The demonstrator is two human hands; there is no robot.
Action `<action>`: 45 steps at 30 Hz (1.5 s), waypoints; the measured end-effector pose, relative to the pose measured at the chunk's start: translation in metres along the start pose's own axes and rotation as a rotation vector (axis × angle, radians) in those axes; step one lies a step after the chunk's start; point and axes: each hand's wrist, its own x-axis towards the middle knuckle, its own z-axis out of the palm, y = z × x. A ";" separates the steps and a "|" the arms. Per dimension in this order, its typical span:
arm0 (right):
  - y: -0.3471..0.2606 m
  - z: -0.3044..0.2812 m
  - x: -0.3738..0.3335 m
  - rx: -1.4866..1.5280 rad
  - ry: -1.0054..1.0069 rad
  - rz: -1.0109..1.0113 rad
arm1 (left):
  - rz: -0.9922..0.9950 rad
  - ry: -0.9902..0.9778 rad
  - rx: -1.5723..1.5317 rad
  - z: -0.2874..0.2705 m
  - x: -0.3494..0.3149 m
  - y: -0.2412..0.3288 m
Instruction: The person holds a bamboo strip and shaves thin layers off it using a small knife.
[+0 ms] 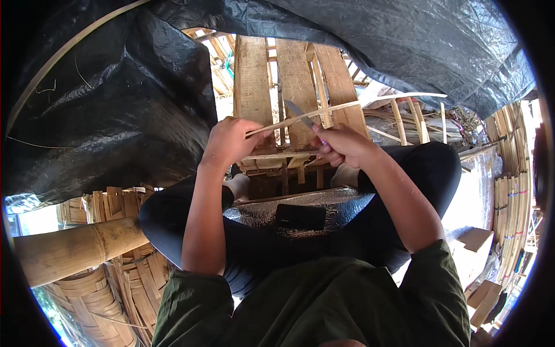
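Observation:
A long, thin bamboo strip runs from my left hand out to the upper right, its far part bending slightly. My left fingers are closed around its near end. In my right hand is a knife, gripped by its handle, which my fingers mostly cover. The blade points up and to the left and crosses the strip between my two hands. Whether its edge touches the strip, I cannot tell.
Wooden planks with gaps lie ahead. Black plastic sheeting hangs at left and top. A flat black object rests on a silvery surface between my legs. A thick bamboo pole is at left; bundled strips stand at right.

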 end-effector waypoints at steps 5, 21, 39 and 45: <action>-0.004 -0.004 0.010 -0.004 0.284 -0.136 | -0.007 0.083 -0.066 0.009 0.005 -0.001; -0.003 0.019 0.000 -0.049 0.111 -0.050 | 0.149 0.127 -0.092 0.024 0.003 0.009; 0.035 0.051 0.042 -1.725 1.165 -0.395 | 0.144 0.163 0.162 0.037 0.000 0.017; 0.016 0.037 0.026 -1.664 0.883 -0.508 | 0.153 0.159 0.164 0.038 0.000 0.012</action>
